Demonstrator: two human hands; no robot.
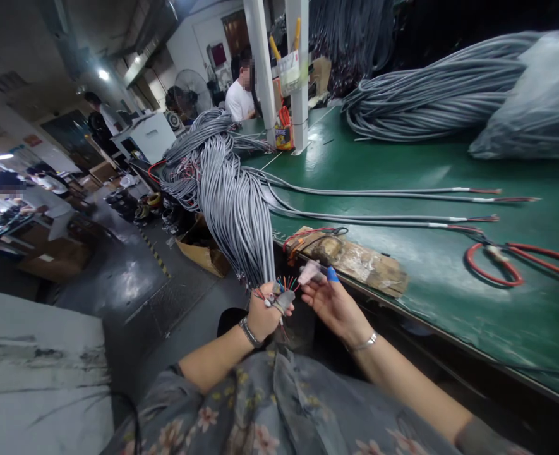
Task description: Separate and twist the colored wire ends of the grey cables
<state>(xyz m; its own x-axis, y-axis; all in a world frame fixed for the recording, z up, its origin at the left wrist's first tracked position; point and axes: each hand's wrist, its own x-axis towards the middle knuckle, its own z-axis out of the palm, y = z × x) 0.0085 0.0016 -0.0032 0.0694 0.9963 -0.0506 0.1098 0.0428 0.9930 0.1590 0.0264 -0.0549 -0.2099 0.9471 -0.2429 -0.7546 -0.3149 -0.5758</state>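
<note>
My left hand (264, 316) is closed around the ends of several grey cables, whose thin coloured wires (286, 282) fan out above the fingers. The long cable bundle (236, 202) runs from there up over the table edge. Just right of the wires is my right hand (329, 303), palm partly turned up. Its fingers are apart, with a whitish wrap on one finger and a blue cover on another fingertip. I see nothing held in it. Beyond it lies a worn wooden board (364, 268) with a dark lump and thin red and black leads on top.
On the green table (402, 167) are separate grey cables (378, 219) with stripped ends and a red-handled tool (494, 265). A large cable coil (431, 95) lies at the back, beside a plastic bag (539, 101). White posts (300, 76) rise behind. A cardboard box (203, 253) sits below. Other people work farther off.
</note>
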